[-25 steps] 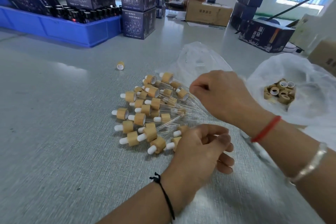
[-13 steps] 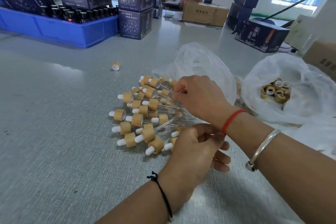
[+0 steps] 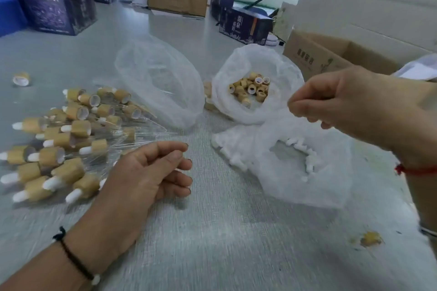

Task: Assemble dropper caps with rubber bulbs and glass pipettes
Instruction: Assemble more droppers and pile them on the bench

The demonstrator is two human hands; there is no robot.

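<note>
A pile of assembled droppers (image 3: 71, 139), with bamboo-coloured caps, white bulbs and glass pipettes, lies on the grey table at the left. My left hand (image 3: 142, 172) rests on the table at the pile's right edge, fingers loosely curled, nothing seen in it. My right hand (image 3: 350, 101) hangs in the air at the right, above a white bag of rubber bulbs (image 3: 309, 160). Its fingers are curled with the thumb against the fingertips, and nothing shows between them. Loose bamboo caps (image 3: 250, 88) fill an open plastic bag just left of that hand.
A clear crumpled bag (image 3: 160, 78) lies behind the pile. One loose cap (image 3: 21, 78) sits at the far left. A cardboard box (image 3: 326, 56) stands at the right, dark printed boxes (image 3: 56, 7) at the back left. A yellow scrap (image 3: 370, 238) lies near right.
My right hand has left the dropper pile and swung right, up over the bags. The view has turned right. My left hand's fingers have loosened beside the pile.
</note>
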